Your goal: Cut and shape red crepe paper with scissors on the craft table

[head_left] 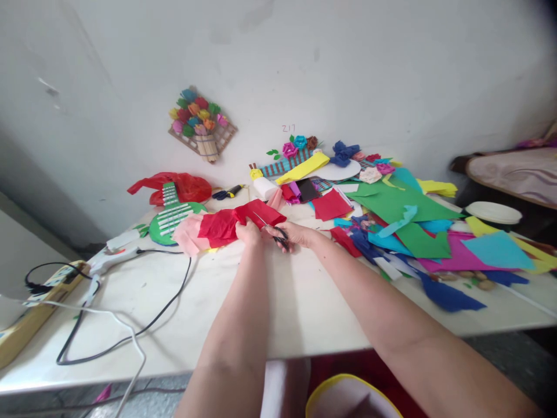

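My left hand (249, 233) grips the near edge of a piece of red crepe paper (221, 225), its fingers pinched together. In my right hand (292, 234) is a pair of scissors (281, 235) with black handles. Their metal blades point left over the red paper, close to my left fingers. Whether the blades are around the paper or only above it, I cannot tell. Pale pink crepe paper (188, 233) lies at the left end of the red sheet. Beyond it is a green guitar-shaped cutout (160, 225) with white strips.
A glue gun (114, 259) with its black cord rests at left, near a power strip (41, 307). Pliers (228, 192) lie at the back. Coloured paper sheets (409, 203) are piled at right, beside a white bowl (493, 212). A flower decoration (202, 123) hangs on the wall.
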Demonstrator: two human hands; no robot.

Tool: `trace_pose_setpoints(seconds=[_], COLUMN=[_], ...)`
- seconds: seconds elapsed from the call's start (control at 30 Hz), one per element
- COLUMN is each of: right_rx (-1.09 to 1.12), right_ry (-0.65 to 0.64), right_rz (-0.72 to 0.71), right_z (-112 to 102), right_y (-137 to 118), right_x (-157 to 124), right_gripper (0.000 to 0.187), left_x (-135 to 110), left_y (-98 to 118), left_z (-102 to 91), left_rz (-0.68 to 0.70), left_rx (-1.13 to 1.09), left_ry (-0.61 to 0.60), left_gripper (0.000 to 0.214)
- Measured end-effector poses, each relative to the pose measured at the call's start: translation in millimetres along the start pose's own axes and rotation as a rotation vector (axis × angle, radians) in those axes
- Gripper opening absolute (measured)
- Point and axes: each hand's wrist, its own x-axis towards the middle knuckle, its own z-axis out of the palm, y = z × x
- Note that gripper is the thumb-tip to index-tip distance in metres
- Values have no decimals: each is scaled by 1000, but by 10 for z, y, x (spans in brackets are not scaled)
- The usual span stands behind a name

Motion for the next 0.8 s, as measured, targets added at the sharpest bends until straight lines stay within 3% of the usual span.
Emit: trace_pose_setpoints(seconds=[0.5, 0.8], right_rx=[11, 38], right_ry=[2, 38], right_rz=[4, -6], right_z=[38, 27], right_y=[-36, -45], right_x=[16, -14], right_gripper=[45, 47], left_x=[71, 47], left_y=[-92, -146], left_z=[25, 86], left_rz=[27, 37], left_rx=[-4, -52], left_ry=[29, -32], left_gripper=[11, 16])
